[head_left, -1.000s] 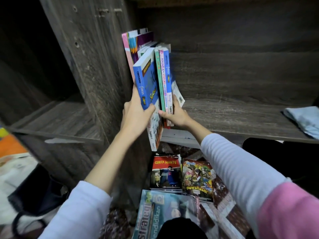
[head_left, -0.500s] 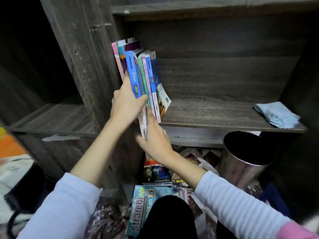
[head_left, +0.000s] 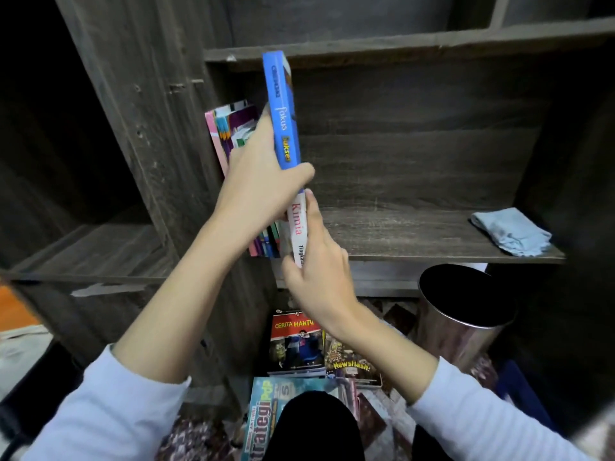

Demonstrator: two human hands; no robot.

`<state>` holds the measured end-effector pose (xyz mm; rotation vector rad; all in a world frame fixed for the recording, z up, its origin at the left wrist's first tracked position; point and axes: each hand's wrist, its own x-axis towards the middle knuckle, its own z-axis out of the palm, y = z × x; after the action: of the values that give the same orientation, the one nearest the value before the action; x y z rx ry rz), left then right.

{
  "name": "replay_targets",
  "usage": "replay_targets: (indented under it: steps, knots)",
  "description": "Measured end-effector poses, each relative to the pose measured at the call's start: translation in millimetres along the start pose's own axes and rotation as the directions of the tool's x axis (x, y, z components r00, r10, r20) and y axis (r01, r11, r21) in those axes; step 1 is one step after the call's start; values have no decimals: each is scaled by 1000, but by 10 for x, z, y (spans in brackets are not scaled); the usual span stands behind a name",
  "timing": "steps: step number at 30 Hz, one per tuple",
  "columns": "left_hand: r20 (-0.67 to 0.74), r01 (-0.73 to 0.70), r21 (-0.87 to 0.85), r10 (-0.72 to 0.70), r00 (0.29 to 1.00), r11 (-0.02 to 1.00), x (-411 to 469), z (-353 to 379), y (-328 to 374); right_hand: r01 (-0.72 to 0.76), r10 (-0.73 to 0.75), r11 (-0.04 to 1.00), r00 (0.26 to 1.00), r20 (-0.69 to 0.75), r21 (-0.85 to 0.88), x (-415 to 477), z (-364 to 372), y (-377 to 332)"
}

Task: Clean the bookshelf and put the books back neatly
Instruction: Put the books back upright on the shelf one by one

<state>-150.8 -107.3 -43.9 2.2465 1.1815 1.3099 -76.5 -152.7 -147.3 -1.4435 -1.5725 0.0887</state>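
Note:
A thick blue-and-white book (head_left: 283, 118), spine toward me, stands upright in front of the dark wooden bookshelf (head_left: 416, 237). My left hand (head_left: 263, 184) grips its middle, thumb wrapped over the spine. My right hand (head_left: 316, 271) holds its lower white end, fingers along the right side. Behind my left hand several thin books (head_left: 229, 131) lean against the left wall of the compartment, their lower ends (head_left: 266, 244) on the shelf board. A folded light-blue cloth (head_left: 512, 231) lies at the right end of the same board.
A shiny metal bin (head_left: 466, 314) stands on the floor below the shelf at the right. Several books and magazines (head_left: 296, 344) lie on the patterned floor by my knees. The compartment to the left (head_left: 100, 251) holds nothing I can see.
The blue book has come up and out of the row, now upright and higher. My right hand slid up onto its lower end. The camera has moved closer.

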Motion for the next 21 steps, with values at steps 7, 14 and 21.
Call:
replay_targets:
  steps: [7, 14, 21]
  knots:
    - [2, -81, 0, 81, 997, 997, 342, 300, -110, -58, 60, 998, 997, -49, 30, 431, 117, 341]
    - [-85, -53, 255, 77, 993, 965, 632, 704, -627, -240, 223, 965, 964, 147, 109, 955, 518, 868]
    - [-136, 17, 477, 54, 989, 879, 893, 949, -1113, -286, 251, 951, 938, 240, 120, 1223, 847, 1298]
